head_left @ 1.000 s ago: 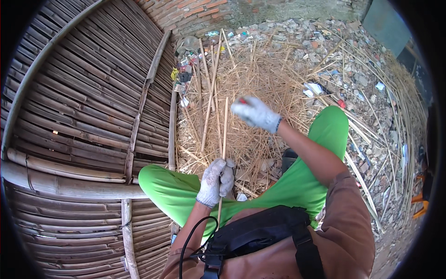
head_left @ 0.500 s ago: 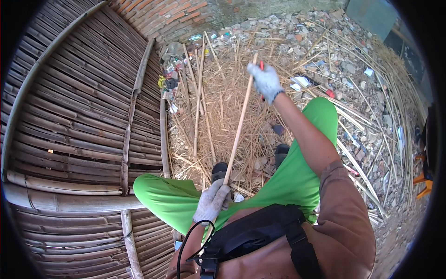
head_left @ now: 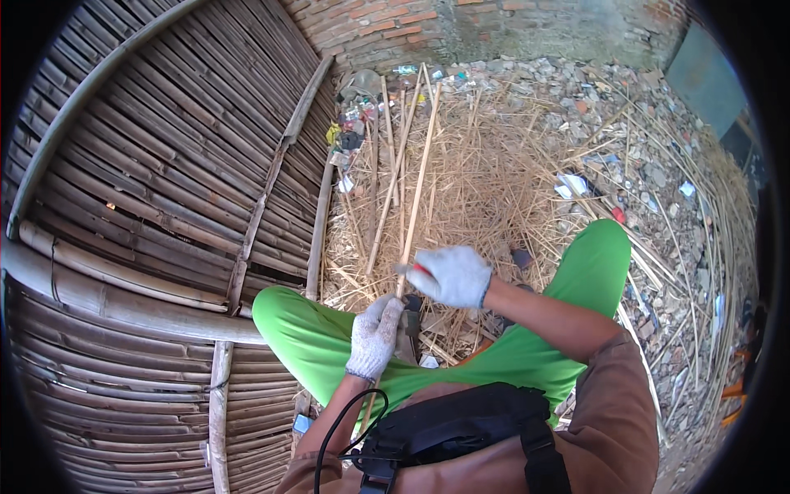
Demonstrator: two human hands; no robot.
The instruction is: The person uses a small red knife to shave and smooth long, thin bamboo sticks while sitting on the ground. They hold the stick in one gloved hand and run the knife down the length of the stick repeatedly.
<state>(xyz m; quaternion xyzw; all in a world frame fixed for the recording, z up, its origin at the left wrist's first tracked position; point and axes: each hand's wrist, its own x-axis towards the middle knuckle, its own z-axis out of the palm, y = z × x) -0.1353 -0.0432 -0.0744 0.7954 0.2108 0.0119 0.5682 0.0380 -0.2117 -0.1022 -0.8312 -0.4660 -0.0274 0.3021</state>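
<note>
A long, pale bamboo stick [head_left: 420, 181] slants from the straw-strewn ground ahead of me back past my lap. Near its lower part my left hand [head_left: 374, 336], in a whitish knit glove, is closed round it. Just beyond, my gloved right hand [head_left: 457, 276] grips a red-handled tool [head_left: 421, 268] with a short grey end lying against the stick. Most of the tool is hidden in the fist, so its exact kind cannot be told. The two hands are close together, above the gap between my green-trousered knees.
Other bamboo poles [head_left: 393, 177] lie ahead, left of the stick, over straw shavings [head_left: 494, 173]. A slatted bamboo platform [head_left: 156, 181] fills the left side. Rubble and long split strips [head_left: 658, 214] spread along the right. A brick wall [head_left: 378, 33] closes the far side.
My right hand has come from the stick's far end back toward me, down to the left hand, with the red-handled tool. The stick's far end now points farther ahead.
</note>
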